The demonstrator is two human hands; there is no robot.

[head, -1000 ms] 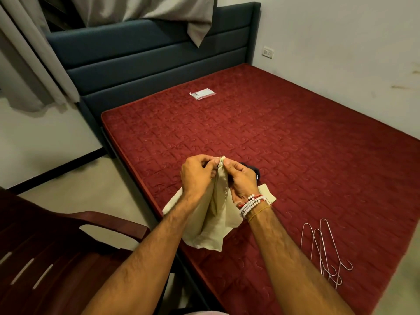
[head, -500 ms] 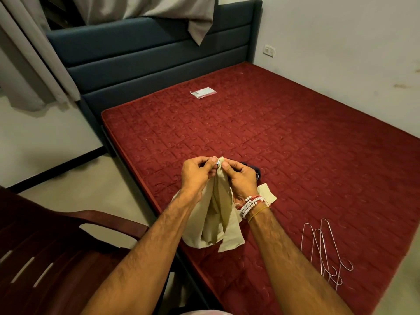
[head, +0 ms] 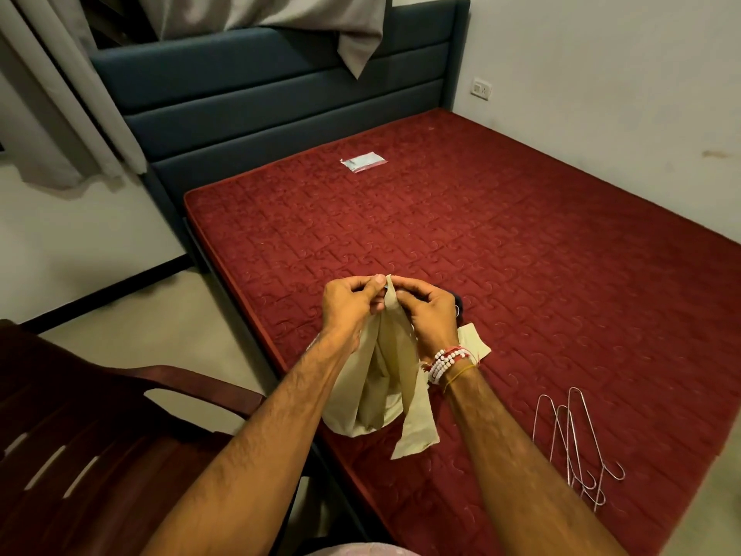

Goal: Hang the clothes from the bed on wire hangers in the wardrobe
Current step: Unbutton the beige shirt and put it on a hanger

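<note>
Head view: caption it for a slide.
Left hand and right hand pinch a cream garment over the red mattress, wire hangers beside.

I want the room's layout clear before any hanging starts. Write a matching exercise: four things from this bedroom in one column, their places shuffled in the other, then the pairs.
Things
1. cream garment
2. wire hangers
3. plastic packet
4. brown chair

Places
A. on the floor, left of the red mattress
B. pinched at its top by the left hand and right hand
C. on the red mattress, near the blue headboard
D. on the red mattress, at its near end

Pairs: 1-B, 2-D, 3-C, 4-A
</note>
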